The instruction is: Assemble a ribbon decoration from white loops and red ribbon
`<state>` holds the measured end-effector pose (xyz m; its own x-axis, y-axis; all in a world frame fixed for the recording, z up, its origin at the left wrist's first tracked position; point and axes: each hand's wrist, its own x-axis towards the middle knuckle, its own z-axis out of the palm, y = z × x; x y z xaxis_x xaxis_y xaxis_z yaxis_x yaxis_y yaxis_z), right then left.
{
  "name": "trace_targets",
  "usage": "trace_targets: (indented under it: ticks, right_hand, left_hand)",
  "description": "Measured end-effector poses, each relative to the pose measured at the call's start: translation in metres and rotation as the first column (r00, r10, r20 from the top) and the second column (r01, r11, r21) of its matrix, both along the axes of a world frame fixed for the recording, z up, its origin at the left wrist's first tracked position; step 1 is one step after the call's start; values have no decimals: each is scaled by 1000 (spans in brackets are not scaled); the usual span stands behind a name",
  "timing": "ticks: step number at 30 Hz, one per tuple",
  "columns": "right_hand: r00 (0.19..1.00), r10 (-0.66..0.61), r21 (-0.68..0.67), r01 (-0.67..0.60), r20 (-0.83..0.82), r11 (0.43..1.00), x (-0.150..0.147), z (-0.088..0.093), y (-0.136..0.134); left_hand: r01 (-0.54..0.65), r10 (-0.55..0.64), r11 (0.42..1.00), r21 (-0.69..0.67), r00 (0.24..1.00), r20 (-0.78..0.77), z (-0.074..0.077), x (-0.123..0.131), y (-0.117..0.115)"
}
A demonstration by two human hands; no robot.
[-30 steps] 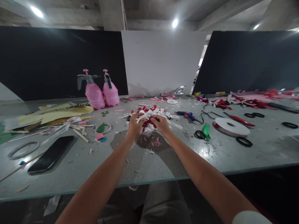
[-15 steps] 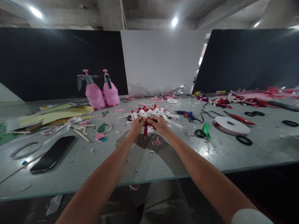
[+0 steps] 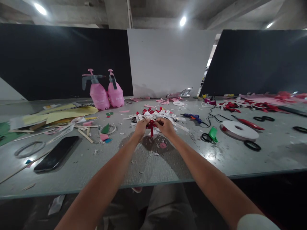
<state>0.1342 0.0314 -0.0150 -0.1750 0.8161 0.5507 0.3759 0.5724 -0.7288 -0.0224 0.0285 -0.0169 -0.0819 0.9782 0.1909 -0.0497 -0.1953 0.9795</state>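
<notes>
A red ribbon piece (image 3: 151,125) hangs between my two hands, low over the table's middle. My left hand (image 3: 142,127) pinches its left side with closed fingers. On the right side, my right hand (image 3: 165,126) has its thumb and forefinger pressed together at the ribbon's edge. Just behind them lies a pile of white and red ribbon bits (image 3: 165,114). A blue glue gun (image 3: 192,117) rests to the right of the pile, and a small pink disc (image 3: 163,145) lies nearer the front.
Two pink spray bottles (image 3: 99,96) stand at the back left. A black phone (image 3: 57,154) and yellow paper (image 3: 69,115) lie left. To the right are a white ribbon spool (image 3: 239,130), a green piece (image 3: 213,134), black rings and a red tool (image 3: 250,124).
My right hand's fingers have drawn slightly away from my left hand, showing more of the red ribbon between them. The view has shifted slightly.
</notes>
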Motion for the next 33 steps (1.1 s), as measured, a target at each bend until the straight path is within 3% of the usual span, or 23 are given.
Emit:
trace_targets:
  ticks: [6, 9, 12, 17, 21, 27, 33]
  right_hand:
    - [996, -60, 124, 68, -68, 990, -1, 5, -7]
    - [999, -11, 248, 23, -52, 968, -3, 9, -10]
    - [999, 35, 279, -28, -20, 960, -5, 7, -10]
    - [999, 37, 170, -32, -30, 985, -8, 0, -7]
    - [989, 125, 105, -116, -81, 988, -10, -1, -6]
    - [930, 331, -72, -345, -162, 936, -15, -6, -5]
    - [920, 338, -147, -369, -198, 918, -16, -8, -6]
  left_hand:
    - [14, -5, 998, -57, 986, 165, 0, 2, -4]
    - [24, -10, 998, -57, 969, 248, 1, 1, -5]
    - [34, -11, 997, -71, 955, 298, 2, 0, -5]
    - [48, -17, 996, -77, 935, 355, 2, 2, -6]
    - [74, -56, 997, -33, 924, 379, 3, 1, -3]
    - [83, -83, 996, 15, 920, 383, 5, -1, -3]
    - [78, -67, 997, -16, 924, 375, 9, -3, -5]
